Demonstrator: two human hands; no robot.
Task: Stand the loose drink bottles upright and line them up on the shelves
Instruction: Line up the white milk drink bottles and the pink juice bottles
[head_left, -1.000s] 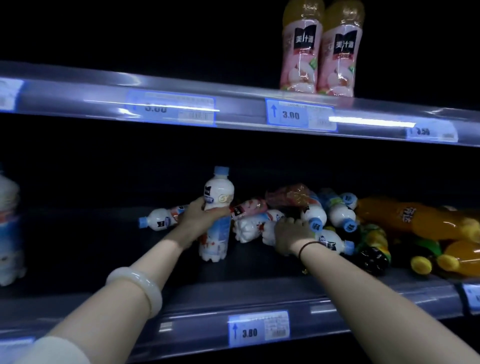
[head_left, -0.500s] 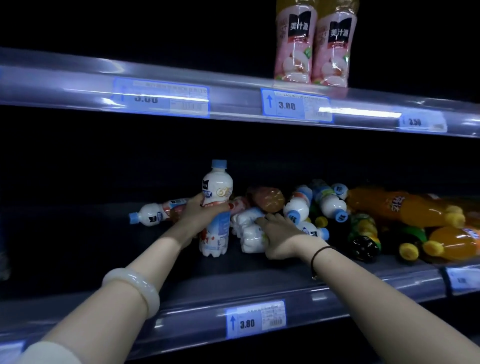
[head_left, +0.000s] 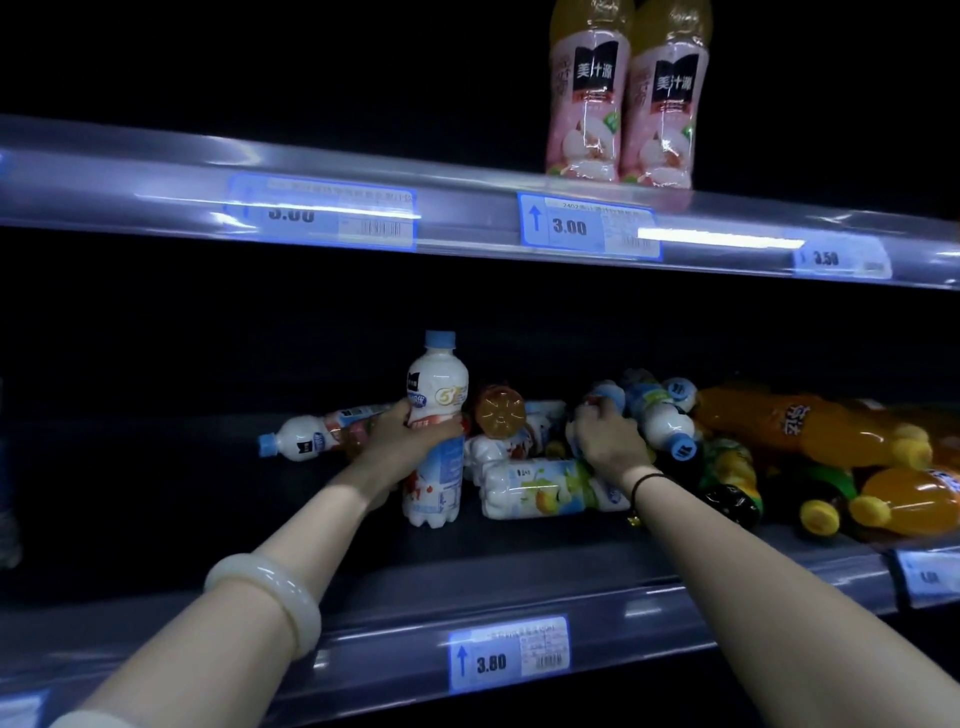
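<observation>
Head view: left hand (head_left: 402, 441) grips upright bottle (head_left: 437, 387), right hand (head_left: 608, 441) hides its grasp

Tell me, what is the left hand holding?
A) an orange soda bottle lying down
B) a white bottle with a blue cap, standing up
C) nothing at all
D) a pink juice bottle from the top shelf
B: the left hand has its fingers wrapped round the white bottle, which stands upright with its blue cap on top.

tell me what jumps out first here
A left hand holds an upright white plastic bottle with a blue cap on the dark lower shelf. Beside it, the right hand reaches into a heap of toppled bottles. Two pink-labelled juice bottles stand on the upper shelf.
</observation>
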